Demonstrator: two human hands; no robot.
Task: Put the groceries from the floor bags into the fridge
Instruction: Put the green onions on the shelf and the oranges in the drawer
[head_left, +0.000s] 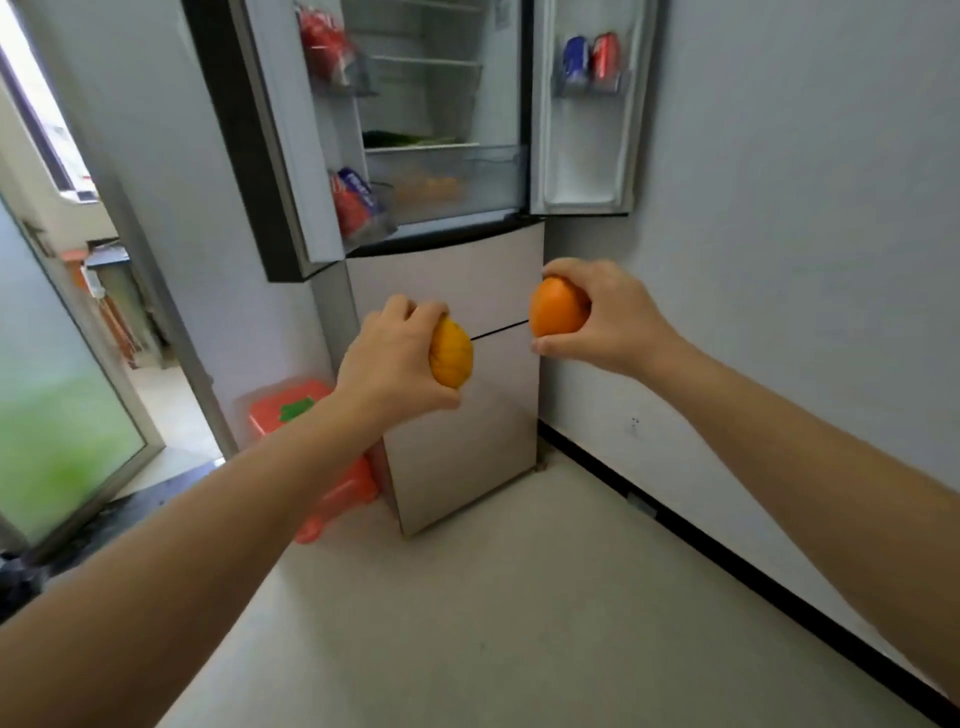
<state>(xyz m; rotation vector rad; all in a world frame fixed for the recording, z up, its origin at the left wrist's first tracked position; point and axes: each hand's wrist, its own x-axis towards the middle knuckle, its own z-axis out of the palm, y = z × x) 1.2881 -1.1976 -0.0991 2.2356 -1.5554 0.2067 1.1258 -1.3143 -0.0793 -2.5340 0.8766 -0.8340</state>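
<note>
Item: two oranges, one per hand, bound for the fridge.

Risks, as we judge them:
- Both hands are full, so we have none free to pull out the drawer; nudging it with a laden hand could cost us a fruit.
- Round fruit set on a bare shelf may roll off the front edge.
- The open left door and right door flank the opening; a careless reach could knock the cans or packets in their bins.

Holdings:
- Left hand: fingers curled round the left orange, thumb beneath it.
- Right hand: fingers curled over the right orange, thumb under it.

Position: both oranges are held apart in mid-air before the lower closed doors, below the open compartment and not yet inside.

Other stock: the drawer seems to hold orange-coloured items already, though blur through its front leaves that uncertain. Something green lies on the shelf above. An orange stool stands left of the fridge.
</note>
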